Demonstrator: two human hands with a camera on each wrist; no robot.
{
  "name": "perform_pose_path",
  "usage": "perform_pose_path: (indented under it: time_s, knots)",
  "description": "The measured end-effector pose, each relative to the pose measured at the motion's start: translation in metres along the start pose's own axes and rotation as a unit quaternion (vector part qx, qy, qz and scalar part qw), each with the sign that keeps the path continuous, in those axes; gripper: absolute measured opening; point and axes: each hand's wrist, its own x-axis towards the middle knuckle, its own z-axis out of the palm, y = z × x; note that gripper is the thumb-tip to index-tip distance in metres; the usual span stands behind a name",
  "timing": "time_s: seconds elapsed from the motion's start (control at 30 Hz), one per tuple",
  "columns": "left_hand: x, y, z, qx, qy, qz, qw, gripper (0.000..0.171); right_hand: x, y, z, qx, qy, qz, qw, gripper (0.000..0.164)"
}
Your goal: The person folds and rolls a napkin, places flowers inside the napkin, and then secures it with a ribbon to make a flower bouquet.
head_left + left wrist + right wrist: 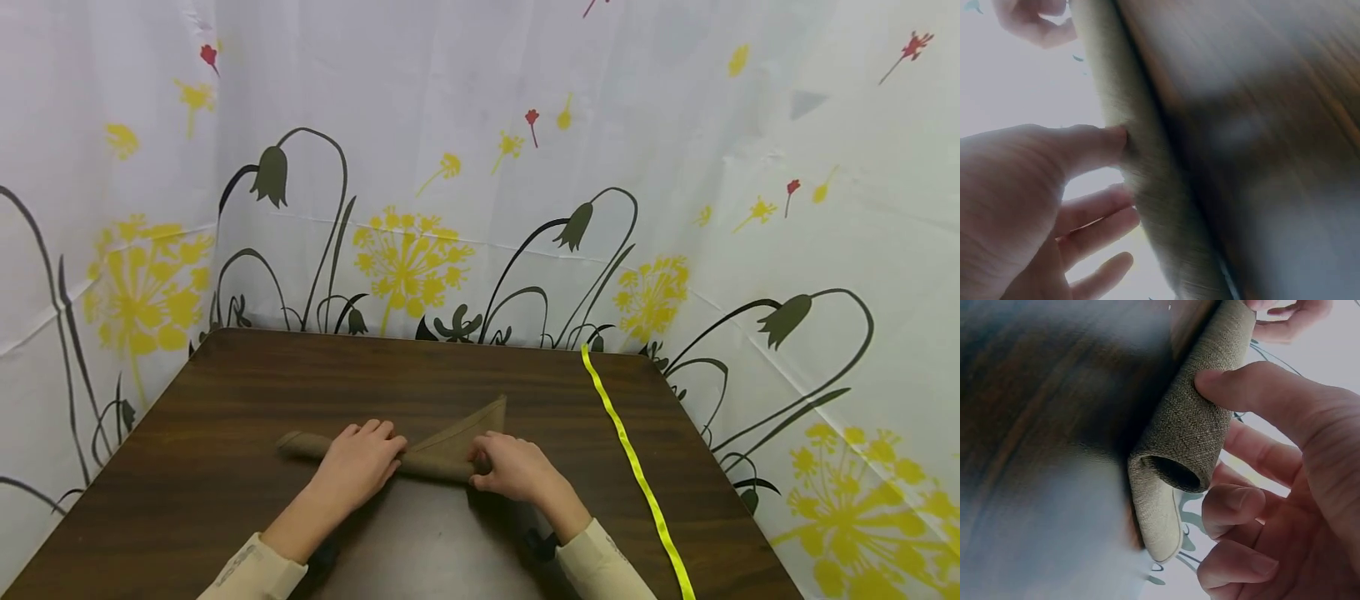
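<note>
A brown cloth napkin (457,439) lies on the table, its near part rolled into a tube and one flat pointed corner spread away from me. My left hand (360,463) grips the roll near its middle. In the left wrist view, that thumb presses the near side of the rolled napkin (1138,119) while fingers sit behind. Near the right end of the roll, my right hand (517,468) pinches it between thumb and curled fingers. The hollow open end of the napkin roll (1182,434) shows in the right wrist view, with a flap of cloth below.
A yellow tape-like strip (636,467) runs lengthwise along the right side of the dark wooden table (187,467). Behind the table and at both sides hangs a white curtain (450,83) printed with flowers.
</note>
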Motion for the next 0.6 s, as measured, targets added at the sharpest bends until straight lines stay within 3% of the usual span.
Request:
perform_pose_path:
  time_s: [0.27,0.6]
  knots:
    - [0.003,0.011,-0.010,0.027,0.015,0.024,0.9992,0.034,0.004,0.001,-0.004,-0.007,-0.007,-0.011,1.000,0.026]
    - [0.010,0.008,0.002,0.015,-0.007,0.019,0.9997,0.032,0.005,-0.001,-0.001,-0.008,-0.001,0.004,1.000,0.029]
